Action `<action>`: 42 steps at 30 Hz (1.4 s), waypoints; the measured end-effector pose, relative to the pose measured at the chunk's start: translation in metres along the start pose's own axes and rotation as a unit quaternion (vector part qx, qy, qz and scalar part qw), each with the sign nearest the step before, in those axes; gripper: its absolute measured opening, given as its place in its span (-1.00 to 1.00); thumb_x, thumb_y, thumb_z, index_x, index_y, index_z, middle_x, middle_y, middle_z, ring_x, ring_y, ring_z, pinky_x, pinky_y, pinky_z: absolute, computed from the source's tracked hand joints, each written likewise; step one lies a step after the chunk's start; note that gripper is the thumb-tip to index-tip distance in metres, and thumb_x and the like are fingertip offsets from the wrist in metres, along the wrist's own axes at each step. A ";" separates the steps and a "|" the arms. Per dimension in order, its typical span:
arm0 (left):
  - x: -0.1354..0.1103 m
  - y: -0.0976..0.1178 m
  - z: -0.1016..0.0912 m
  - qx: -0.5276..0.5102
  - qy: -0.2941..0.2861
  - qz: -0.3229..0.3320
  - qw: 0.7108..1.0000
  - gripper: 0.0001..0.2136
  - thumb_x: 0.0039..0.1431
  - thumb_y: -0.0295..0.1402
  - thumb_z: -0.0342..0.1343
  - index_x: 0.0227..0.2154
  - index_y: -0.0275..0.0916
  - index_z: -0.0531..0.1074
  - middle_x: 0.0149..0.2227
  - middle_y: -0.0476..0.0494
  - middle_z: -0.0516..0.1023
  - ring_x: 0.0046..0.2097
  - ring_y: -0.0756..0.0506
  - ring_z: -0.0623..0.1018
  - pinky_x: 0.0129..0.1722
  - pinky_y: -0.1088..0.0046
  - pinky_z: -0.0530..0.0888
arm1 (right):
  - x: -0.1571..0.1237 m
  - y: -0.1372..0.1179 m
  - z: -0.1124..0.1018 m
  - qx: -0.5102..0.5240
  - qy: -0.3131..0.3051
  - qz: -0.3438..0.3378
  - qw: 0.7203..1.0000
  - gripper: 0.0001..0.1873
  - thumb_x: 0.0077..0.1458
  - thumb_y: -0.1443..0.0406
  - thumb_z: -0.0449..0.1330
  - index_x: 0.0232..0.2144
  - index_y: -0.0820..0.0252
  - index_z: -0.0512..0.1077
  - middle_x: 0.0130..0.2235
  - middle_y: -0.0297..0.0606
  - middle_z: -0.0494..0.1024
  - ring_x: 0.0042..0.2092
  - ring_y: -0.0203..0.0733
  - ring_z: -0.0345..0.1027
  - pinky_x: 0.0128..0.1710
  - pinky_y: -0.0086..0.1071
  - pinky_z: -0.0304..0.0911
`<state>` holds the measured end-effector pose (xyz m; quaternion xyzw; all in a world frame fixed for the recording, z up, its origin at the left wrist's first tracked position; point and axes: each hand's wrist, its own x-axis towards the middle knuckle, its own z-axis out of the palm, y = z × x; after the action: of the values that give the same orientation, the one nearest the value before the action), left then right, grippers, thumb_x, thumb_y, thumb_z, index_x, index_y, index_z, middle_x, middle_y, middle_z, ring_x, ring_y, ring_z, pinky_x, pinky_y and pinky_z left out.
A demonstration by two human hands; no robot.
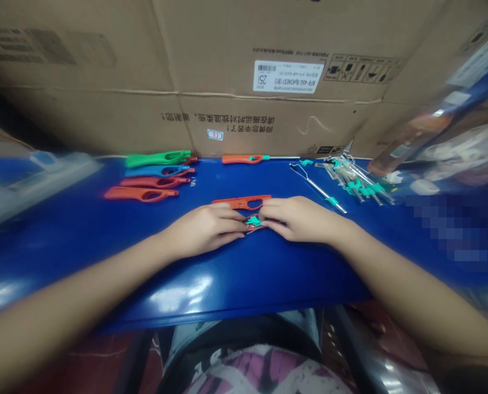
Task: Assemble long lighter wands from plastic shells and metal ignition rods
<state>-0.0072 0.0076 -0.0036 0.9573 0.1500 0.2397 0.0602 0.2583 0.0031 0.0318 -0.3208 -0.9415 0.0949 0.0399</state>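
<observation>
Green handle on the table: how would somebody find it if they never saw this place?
Look at the blue table and follow it back to the big cardboard box. On the left lies a row of four long plastic handles; the green handle is the one closest to the box. The others are blue, red and orange.

white label point(288, 76) marked 25 on cardboard box point(104, 65), sticker point(214, 134) marked 32

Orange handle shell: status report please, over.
Left hand and right hand both grip orange handle shell on blue table. Teal part pinched between them. Coloured shells and rod pile lie apart.
</observation>
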 end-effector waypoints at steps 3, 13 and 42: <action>0.000 0.001 0.000 0.002 -0.002 0.000 1.000 -0.78 0.41 -0.38 0.08 -0.01 -0.22 0.59 -0.06 -0.19 0.67 -0.05 -0.14 0.63 -0.02 0.32 0.58 | 0.000 0.002 0.002 0.008 0.010 -0.007 1.000 -0.82 0.35 0.31 0.09 -0.22 0.19 0.51 -0.13 -0.18 0.57 -0.15 -0.13 0.44 -0.24 -0.34 0.21; 0.005 0.009 0.000 -0.067 -0.014 -0.124 0.990 -0.77 0.33 -0.35 0.15 0.01 -0.23 0.51 -0.06 -0.18 0.64 -0.02 -0.16 0.58 0.05 0.28 0.49 | 0.000 0.005 0.006 0.102 0.024 -0.047 0.993 -0.88 0.26 0.40 0.15 -0.33 0.26 0.47 -0.28 -0.23 0.51 -0.28 -0.23 0.36 -0.25 -0.37 0.23; 0.006 0.011 0.004 -0.136 -0.034 -0.227 0.964 -0.78 0.22 -0.34 0.19 -0.09 -0.25 0.50 -0.12 -0.17 0.58 -0.03 -0.18 0.53 0.03 0.24 0.47 | 0.002 0.011 0.016 0.082 0.061 -0.103 0.989 -0.84 0.33 0.35 0.10 -0.32 0.23 0.43 -0.28 -0.23 0.47 -0.29 -0.24 0.31 -0.26 -0.39 0.22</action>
<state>0.0025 -0.0006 -0.0022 0.8884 0.3273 0.2056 0.2477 0.2610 0.0102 0.0135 -0.2226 -0.9544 0.1477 0.1334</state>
